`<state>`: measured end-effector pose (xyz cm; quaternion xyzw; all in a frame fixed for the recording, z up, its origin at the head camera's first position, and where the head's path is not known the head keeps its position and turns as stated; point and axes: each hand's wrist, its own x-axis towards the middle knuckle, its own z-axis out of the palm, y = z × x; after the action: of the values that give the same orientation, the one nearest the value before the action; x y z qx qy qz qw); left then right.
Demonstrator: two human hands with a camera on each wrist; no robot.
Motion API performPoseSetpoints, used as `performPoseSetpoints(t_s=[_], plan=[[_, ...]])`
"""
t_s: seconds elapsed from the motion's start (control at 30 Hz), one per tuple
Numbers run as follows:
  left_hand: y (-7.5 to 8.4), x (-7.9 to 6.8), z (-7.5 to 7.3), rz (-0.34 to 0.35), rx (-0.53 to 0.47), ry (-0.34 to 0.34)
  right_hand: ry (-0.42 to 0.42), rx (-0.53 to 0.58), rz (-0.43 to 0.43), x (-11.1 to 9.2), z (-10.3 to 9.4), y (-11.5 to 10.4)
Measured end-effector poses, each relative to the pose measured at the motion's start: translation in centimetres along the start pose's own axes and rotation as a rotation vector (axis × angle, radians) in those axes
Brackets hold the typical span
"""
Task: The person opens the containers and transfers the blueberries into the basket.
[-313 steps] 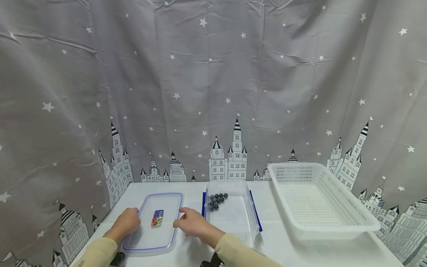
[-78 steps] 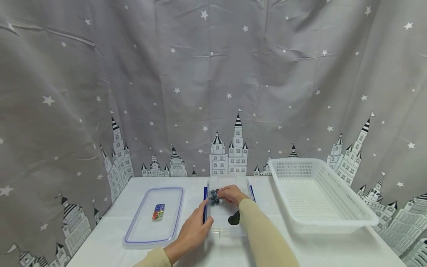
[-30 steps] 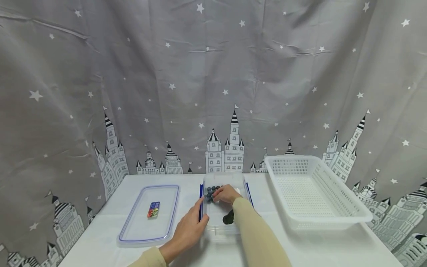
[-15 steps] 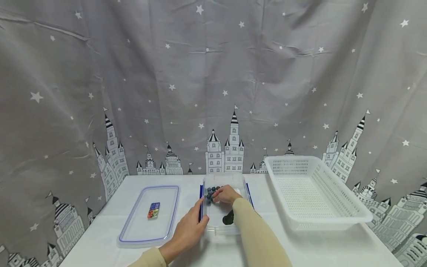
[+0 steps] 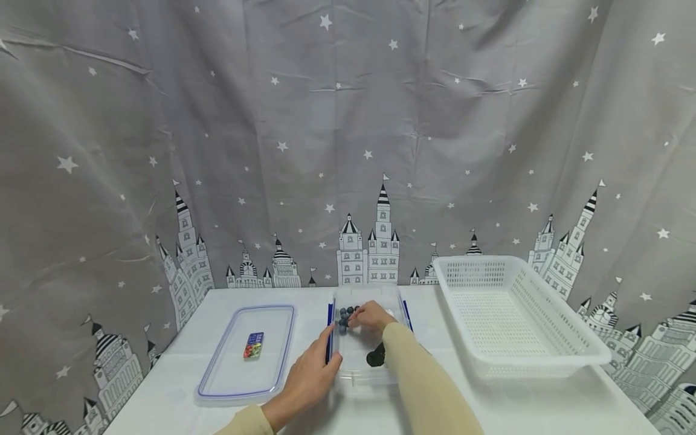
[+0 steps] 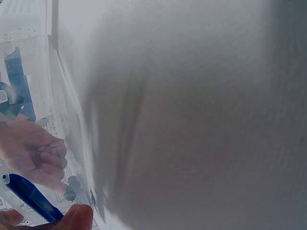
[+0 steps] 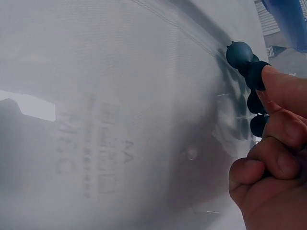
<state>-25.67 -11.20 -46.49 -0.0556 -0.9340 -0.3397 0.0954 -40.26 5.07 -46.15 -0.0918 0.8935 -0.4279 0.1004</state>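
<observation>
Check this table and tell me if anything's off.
Nothing looks spilled or damaged: the visible berries sit inside the box and the lid lies flat on the table. Only the basket looks slightly odd: its right corner seems to jut past the table's edge, though the viewing angle may mislead.

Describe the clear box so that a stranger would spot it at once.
Start from the grey curtain printed with castles and find the white table in front of it. Between the flat lid on the left and the perforated white basket on the right sits the transparent box. Only it has blue side flaps and dark round berries inside.
</observation>
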Motion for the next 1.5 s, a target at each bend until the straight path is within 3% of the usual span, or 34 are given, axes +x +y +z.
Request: performPoseSetpoints(t_s=[0.33,0.53,1.03,1.5], plan=[[0.0,0.0,-0.1,-0.032,0.002,-0.036,-0.007,-0.003,-0.030,-0.3,-1.3,-1.3],[0.4,0.3,-0.5,-0.050,0.006,-0.064,-0.050,-0.035,-0.090,-0.6,-3.4,-2.4],[0.4,0.1,-0.3,-0.048,0.007,-0.042,-0.132,-0.089,-0.215,-2.2,-8.8,-4.1],[0.2,0.1,-0.2,-0.037,-0.001,-0.043,-0.131,-0.082,-0.232,-4.0,-14.3,-3.3]])
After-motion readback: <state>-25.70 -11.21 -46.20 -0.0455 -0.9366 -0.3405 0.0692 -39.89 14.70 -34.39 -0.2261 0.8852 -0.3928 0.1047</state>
